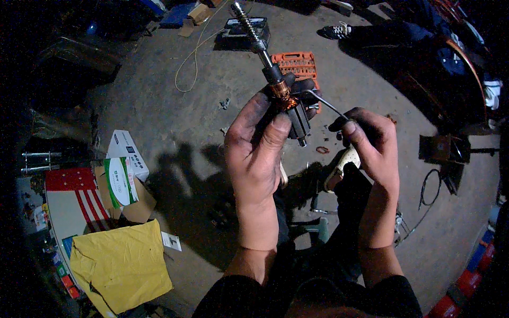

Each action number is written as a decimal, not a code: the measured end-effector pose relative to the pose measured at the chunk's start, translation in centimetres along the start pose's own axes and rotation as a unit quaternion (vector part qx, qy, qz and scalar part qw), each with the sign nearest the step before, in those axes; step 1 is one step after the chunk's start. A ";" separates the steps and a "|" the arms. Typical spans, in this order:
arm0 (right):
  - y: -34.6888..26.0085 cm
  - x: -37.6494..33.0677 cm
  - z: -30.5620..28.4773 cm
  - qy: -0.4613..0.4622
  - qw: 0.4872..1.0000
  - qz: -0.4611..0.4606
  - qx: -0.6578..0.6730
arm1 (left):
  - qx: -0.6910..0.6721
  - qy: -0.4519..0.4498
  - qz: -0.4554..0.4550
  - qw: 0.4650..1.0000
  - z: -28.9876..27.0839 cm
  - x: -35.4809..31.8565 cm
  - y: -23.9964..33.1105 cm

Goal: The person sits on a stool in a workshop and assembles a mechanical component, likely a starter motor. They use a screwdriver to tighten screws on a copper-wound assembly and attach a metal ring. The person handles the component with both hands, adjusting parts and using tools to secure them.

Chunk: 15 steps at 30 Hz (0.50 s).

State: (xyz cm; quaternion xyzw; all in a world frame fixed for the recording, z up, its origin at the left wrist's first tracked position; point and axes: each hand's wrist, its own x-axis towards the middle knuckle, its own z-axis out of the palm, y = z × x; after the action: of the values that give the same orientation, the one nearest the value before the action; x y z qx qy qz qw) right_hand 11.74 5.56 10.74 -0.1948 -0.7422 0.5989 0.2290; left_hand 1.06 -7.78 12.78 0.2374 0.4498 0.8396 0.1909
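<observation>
My left hand [260, 140] is closed around a motor armature [300, 122], holding it tilted in front of me. Its long shaft, with a spiral-threaded upper end, points up and to the left. A copper commutator and copper windings show next to the dark core, and my thumb presses near the core. Blackened fingertips partly hide the far side. My right hand [375, 140] pinches a thin bent metal rod [330, 105] between thumb and fingers. The rod's bent end lies beside the left fingertips and the armature; whether it touches the armature I cannot tell.
An orange tool case [303, 56] lies open beyond my hands, with a black case [249, 36] behind it. At left, a yellow envelope [127, 265] and boxes [127, 151] rest on a table. Another person's shoe [335, 32] is at upper right. Small parts [322, 150] are scattered on the floor.
</observation>
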 end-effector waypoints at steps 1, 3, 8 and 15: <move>0.0 0.0 0.0 0.004 1.000 0.005 0.010 | 0.004 0.000 0.001 1.000 0.0 0.0 0.0; -0.1 0.1 -0.3 -0.011 1.000 -0.011 -0.005 | 0.011 0.000 0.003 1.000 -0.2 -0.1 0.0; -0.3 0.1 -0.5 -0.019 1.000 -0.013 -0.002 | 0.097 -0.020 0.014 0.995 -1.3 0.0 -0.6; -0.1 -0.1 -0.7 -0.018 1.000 -0.014 -0.018 | 0.136 0.011 -0.013 0.991 -1.4 -0.5 -0.5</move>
State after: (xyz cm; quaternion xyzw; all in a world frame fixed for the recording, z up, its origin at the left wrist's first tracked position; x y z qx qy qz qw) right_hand 12.21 6.00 10.94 -0.1779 -0.7593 0.5858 0.2205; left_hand 0.70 -8.73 11.57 0.2456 0.5648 0.7708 0.1630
